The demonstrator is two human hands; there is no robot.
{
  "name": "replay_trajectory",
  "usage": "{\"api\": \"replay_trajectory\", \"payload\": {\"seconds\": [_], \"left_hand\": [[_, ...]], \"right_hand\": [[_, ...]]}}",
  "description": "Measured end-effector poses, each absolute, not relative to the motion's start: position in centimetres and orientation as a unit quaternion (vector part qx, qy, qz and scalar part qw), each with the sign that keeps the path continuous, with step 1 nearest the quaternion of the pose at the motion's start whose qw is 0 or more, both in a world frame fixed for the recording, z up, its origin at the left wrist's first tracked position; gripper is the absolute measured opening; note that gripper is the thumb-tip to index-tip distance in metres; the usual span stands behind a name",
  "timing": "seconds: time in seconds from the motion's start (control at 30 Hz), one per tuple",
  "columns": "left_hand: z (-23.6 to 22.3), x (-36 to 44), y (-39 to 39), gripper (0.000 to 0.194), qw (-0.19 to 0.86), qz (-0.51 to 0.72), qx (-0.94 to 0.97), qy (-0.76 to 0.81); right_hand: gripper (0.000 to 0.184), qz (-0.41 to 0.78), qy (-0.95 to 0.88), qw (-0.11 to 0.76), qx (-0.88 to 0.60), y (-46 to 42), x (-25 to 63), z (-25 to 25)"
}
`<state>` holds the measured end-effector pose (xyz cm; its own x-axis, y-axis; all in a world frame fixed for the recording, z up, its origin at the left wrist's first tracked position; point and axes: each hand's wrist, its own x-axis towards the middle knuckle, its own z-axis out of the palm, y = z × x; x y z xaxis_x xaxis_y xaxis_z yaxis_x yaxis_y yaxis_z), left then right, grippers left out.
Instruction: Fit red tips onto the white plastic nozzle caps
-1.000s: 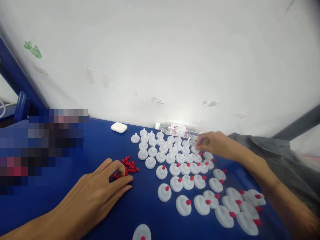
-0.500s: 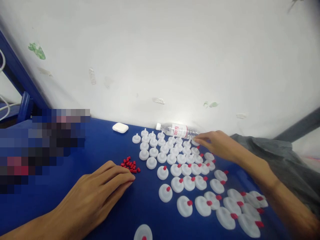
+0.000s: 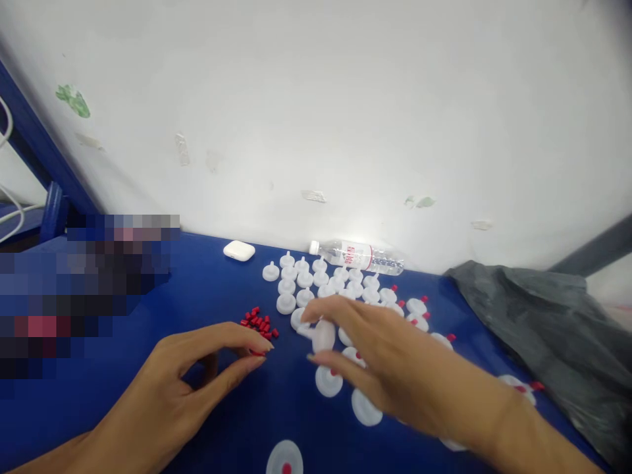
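My left hand rests on the blue table, thumb and forefinger curved toward a small pile of red plugs; its fingertips touch the pile's near edge. My right hand reaches leftward across the rows of white round caps, fingers spread apart, hovering over the caps near the pile. It covers many caps. Some caps at the right carry a red plug. One cap with a red plug lies alone at the near edge.
A clear water bottle lies against the white wall. A white earbud case sits at the back left. A dark grey plastic bag covers the table's right side. A pixelated area fills the left.
My right hand has swung from the far caps by the bottle leftward and nearer, over the middle caps. My left hand has arched up, fingertips pinching at the red plugs.
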<state>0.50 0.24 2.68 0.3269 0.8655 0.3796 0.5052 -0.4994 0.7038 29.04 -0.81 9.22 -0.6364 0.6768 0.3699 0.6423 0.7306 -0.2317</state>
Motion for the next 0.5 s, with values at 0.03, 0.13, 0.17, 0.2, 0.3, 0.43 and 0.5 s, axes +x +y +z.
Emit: {"api": "replay_trajectory", "payload": {"seconds": [0.03,0.13,0.17,0.2,0.3,0.43,0.5], "left_hand": [[2.8,0.6,0.1,0.014,0.242,0.381,0.775,0.443],[3.2,1.3,-0.1,0.009,0.238,0.417,0.774,0.413],[3.3,1.4,-0.2,0.009,0.237,0.429,0.774,0.4],[3.4,1.6,-0.2,0.011,0.239,0.437,0.775,0.389],[3.5,1.5,-0.3,0.016,0.247,0.431,0.786,0.369],[3.2,1.0,-0.3,0.012,0.21,0.41,0.812,0.359],[3.0,0.9,-0.2,0.015,0.194,0.407,0.824,0.342]], "right_hand": [[0.037,0.022,-0.913,0.229,-0.337,-1.1,28.4,8.7],[0.032,-0.012,-0.927,0.249,-0.281,-1.6,27.3,7.5],[0.03,-0.014,-0.928,0.251,-0.273,-1.7,27.0,7.2],[0.029,-0.015,-0.93,0.252,-0.268,-1.7,26.9,7.1],[0.026,-0.009,-0.933,0.251,-0.256,-1.7,26.5,6.8],[0.028,-0.046,-0.919,0.301,-0.251,-1.8,26.0,6.7],[0.029,-0.074,-0.909,0.322,-0.255,-2.0,25.9,6.6]]}}
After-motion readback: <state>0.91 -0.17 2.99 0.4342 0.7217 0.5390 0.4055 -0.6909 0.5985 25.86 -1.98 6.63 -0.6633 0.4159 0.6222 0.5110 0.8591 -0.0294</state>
